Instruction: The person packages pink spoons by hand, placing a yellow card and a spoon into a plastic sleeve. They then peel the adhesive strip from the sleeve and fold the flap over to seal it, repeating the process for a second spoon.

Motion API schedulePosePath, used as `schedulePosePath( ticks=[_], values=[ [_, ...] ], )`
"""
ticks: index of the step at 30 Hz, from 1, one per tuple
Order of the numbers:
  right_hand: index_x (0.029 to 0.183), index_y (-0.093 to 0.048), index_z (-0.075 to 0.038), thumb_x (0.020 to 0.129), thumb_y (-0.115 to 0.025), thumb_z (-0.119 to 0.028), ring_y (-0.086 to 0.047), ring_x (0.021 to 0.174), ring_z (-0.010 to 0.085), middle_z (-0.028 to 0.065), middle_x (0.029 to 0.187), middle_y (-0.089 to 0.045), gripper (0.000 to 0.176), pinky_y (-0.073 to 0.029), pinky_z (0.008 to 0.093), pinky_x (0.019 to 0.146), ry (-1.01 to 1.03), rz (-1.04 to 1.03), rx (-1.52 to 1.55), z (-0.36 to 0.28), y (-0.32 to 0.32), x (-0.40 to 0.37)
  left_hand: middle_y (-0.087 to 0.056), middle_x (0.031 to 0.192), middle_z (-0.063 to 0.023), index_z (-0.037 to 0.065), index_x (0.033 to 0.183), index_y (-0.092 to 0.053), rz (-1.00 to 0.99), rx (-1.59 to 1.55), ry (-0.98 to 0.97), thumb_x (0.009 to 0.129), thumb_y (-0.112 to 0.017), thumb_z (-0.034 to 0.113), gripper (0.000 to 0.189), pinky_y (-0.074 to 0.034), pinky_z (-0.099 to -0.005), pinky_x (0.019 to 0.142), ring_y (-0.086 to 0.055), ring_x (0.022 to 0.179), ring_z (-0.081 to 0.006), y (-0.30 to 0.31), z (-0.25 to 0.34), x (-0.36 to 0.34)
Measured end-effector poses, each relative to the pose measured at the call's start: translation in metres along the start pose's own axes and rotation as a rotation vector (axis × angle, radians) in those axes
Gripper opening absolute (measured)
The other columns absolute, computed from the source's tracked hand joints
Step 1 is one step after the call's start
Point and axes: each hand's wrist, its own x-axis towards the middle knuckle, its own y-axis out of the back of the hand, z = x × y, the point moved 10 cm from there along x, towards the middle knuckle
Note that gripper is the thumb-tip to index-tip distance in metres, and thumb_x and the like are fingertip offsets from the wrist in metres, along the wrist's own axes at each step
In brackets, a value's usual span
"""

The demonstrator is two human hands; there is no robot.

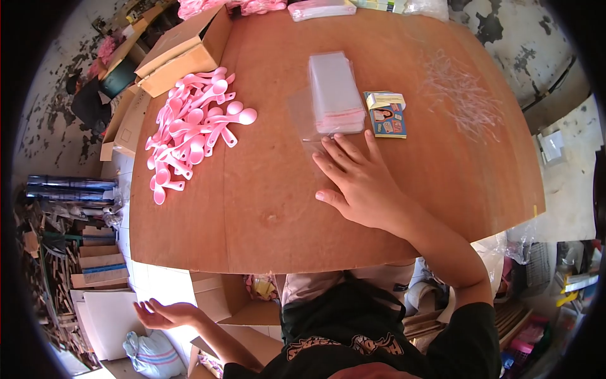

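Note:
My right hand [361, 183] lies palm down over the table with its fingers spread, empty. Its fingertips reach the near end of a stack of clear plastic bags [336, 91] with pinkish flap edges. Beside that stack, to the right, is a small pile of printed cards [388, 120], blue with a picture and a pale strip on top. Off the table's left front side hangs my left hand [165, 314], fingers loosely curled and apart, holding nothing. A heap of pink plastic spoons [189, 123] covers the table's left part.
On the brown wooden table [271, 218], thin clear plastic strips [464, 91] lie scattered at the right. A cardboard box [186, 54] stands at the back left. More plastic packs [322, 9] line the far edge. An open carton [233, 297] sits below the front edge.

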Motion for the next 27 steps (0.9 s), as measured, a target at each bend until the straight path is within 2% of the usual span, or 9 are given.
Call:
schedulePosePath(
  ticks=[2, 4, 8, 12, 16, 19, 24, 26, 27],
  values=[
    [0.13, -0.052, -0.002, 0.092, -0.052, -0.043, -0.034, 0.135, 0.03, 0.0172, 0.141, -0.044, 0.056, -0.015, 0.0629, 0.109, 0.001, -0.016, -0.033, -0.001, -0.006, -0.001, -0.052, 0.12, -0.0172, -0.002, 0.114, -0.051, -0.006, -0.181, -0.068, 0.089, -0.056, 0.016, 0.031, -0.046, -0.0382, 0.093, -0.052, 0.109, -0.0289, -0.027, 0.071, 0.001],
    [0.132, -0.05, -0.001, 0.093, -0.049, -0.045, -0.031, 0.138, 0.0277, 0.015, 0.143, -0.042, 0.059, -0.011, 0.0625, 0.11, 0.004, -0.029, -0.071, -0.002, -0.009, -0.001, -0.051, 0.123, -0.0182, -0.001, 0.112, -0.051, -0.379, -0.665, -0.091, 0.088, -0.056, 0.01, 0.027, -0.042, -0.0412, 0.099, -0.052, 0.114, -0.031, -0.079, 0.134, -0.012],
    [0.13, -0.052, 0.0, 0.091, -0.056, -0.034, -0.037, 0.134, 0.0281, 0.015, 0.136, -0.05, 0.052, -0.013, 0.0597, 0.111, 0.023, 0.015, 0.062, -0.007, 0.011, 0.004, -0.046, 0.129, -0.0224, 0.004, 0.118, -0.051, -1.251, -0.578, -0.459, 0.079, -0.061, -0.003, 0.041, -0.038, -0.0469, 0.102, -0.047, 0.117, -0.038, -0.173, 0.246, -0.077],
    [0.117, -0.061, -0.002, 0.083, -0.063, -0.015, -0.05, 0.122, 0.027, 0.0137, 0.119, -0.061, 0.037, -0.022, 0.0586, 0.108, 0.091, 0.189, 0.283, -0.013, 0.044, 0.008, -0.049, 0.128, -0.0188, 0.005, 0.123, -0.053, -1.46, -0.651, -0.794, 0.069, -0.063, -0.01, 0.057, -0.04, -0.0442, 0.099, -0.047, 0.12, -0.0373, -0.228, 0.318, -0.135],
    [0.111, -0.064, -0.005, 0.079, -0.061, -0.005, -0.056, 0.113, 0.0266, 0.0127, 0.11, -0.065, 0.033, -0.027, 0.0565, 0.107, 0.123, 0.288, 0.401, -0.012, 0.066, 0.007, -0.055, 0.124, -0.0159, 0.003, 0.12, -0.054, -1.582, -0.853, -0.741, 0.068, -0.067, -0.009, 0.055, -0.047, -0.0409, 0.095, -0.056, 0.114, -0.0312, -0.268, 0.316, -0.186],
    [0.107, -0.066, -0.006, 0.076, -0.06, 0.0, -0.061, 0.101, 0.0261, 0.011, 0.101, -0.067, 0.032, -0.035, 0.0534, 0.101, 0.04, 0.369, 0.465, 0.007, 0.076, 0.005, -0.068, 0.1, -0.0117, 0.0, 0.107, -0.062, -1.627, -1.119, -0.226, 0.082, -0.067, -0.005, 0.026, -0.057, -0.0286, 0.071, -0.068, 0.085, -0.0185, -0.293, 0.306, -0.199],
    [0.102, -0.065, -0.005, 0.076, -0.061, 0.001, -0.062, 0.088, 0.0283, 0.0109, 0.094, -0.066, 0.026, -0.044, 0.0438, 0.083, -0.215, 0.444, 0.187, 0.062, 0.088, 0.003, -0.07, 0.088, -0.0068, -0.001, 0.102, -0.063, -1.787, -1.11, 0.273, 0.084, -0.068, -0.001, 0.019, -0.055, -0.0254, 0.067, -0.066, 0.079, -0.0101, -0.325, 0.258, -0.239],
    [0.099, -0.065, -0.005, 0.076, -0.064, 0.0, -0.062, 0.085, 0.0298, 0.0109, 0.094, -0.066, 0.024, -0.045, 0.041, 0.081, -0.207, 0.419, 0.036, 0.071, 0.088, 0.0, -0.07, 0.088, -0.0072, 0.0, 0.099, -0.062, -1.776, -1.256, 0.674, 0.084, -0.069, 0.0, 0.016, -0.055, -0.0244, 0.067, -0.066, 0.076, -0.0114, -0.33, 0.251, -0.235],
    [0.099, -0.066, -0.006, 0.076, -0.066, -0.002, -0.062, 0.085, 0.0303, 0.0112, 0.096, -0.066, 0.024, -0.047, 0.0407, 0.078, -0.222, 0.354, -0.074, 0.075, 0.084, 0.0, -0.069, 0.088, -0.008, 0.0, 0.097, -0.062, -1.736, -1.226, 0.614, 0.085, -0.068, 0.001, 0.014, -0.055, -0.0254, 0.068, -0.067, 0.076, -0.0126, -0.333, 0.249, -0.23]
  ],
)
